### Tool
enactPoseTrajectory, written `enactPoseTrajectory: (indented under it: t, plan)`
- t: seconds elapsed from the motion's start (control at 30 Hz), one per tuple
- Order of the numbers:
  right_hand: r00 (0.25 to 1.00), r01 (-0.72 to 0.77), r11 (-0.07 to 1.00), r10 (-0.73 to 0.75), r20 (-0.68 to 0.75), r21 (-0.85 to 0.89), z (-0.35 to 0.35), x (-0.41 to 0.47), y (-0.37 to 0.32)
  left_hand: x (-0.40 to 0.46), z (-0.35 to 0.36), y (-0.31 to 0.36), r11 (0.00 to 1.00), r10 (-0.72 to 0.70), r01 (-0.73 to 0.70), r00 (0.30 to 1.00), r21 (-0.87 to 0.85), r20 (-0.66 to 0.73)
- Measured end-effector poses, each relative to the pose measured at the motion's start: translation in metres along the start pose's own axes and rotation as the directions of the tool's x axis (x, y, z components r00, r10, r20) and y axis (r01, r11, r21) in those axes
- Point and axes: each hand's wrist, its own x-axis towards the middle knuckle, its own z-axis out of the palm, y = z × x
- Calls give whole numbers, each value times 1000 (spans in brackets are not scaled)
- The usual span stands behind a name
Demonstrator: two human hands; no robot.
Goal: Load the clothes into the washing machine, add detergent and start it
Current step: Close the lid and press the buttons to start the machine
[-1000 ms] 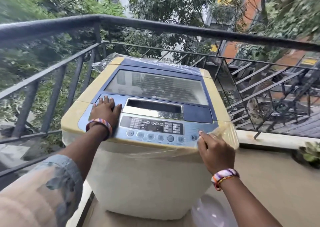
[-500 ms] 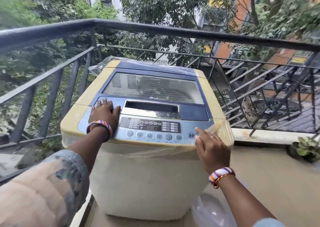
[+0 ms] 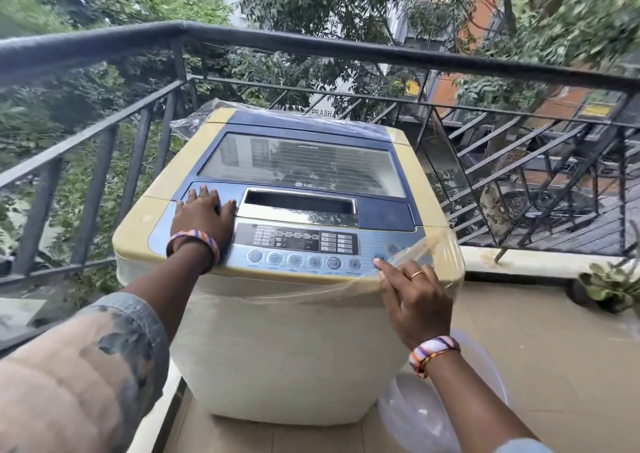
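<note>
On the balcony, close to the black railing (image 3: 311, 42), stands the big washing machine (image 3: 287, 331), and I am right in front of it looking down. Its lid (image 3: 304, 161) is shut flat, and I can't see any clothes or soap from here, so I think those jobs are done and only the starting is left. A thin clear plastic cover (image 3: 429, 244) hangs over the right front corner and gets in the way a bit. Next comes the control panel (image 3: 304, 244) along the front edge, with a row of round buttons. My left hand (image 3: 204, 215) lies flat on the top, fingers spread wide, holding nothing, just beside the panel. That helps me stay steady, so I should leave it there and not lean hard. My right hand (image 3: 415, 300) is at the right end of the panel, fingers loosely curled and not gripping anything, with the plastic lying against it. My pointing finger (image 3: 381, 265) is right at the small blue start button (image 3: 379, 257); I can't tell if it is pushing yet. To do this well, I should keep the plastic off the button, press with just that one fingertip, straight down, firm and short. I should keep my other fingers away from the power button (image 3: 392, 248) close by, so I don't turn it all off by mistake.
</note>
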Motion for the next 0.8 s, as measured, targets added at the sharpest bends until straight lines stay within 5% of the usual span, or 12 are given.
enactPoseTrajectory:
  t: [0.5, 0.8]
  plan:
    - [975, -161, 984, 147, 165, 78, -16, 9, -13, -6, -7, 1, 996, 13, -15, 1000, -86, -23]
    - [961, -247, 949, 214, 176, 196, -25, 14, -14, -13, -12, -5, 900, -30, 3, 998, -437, -56]
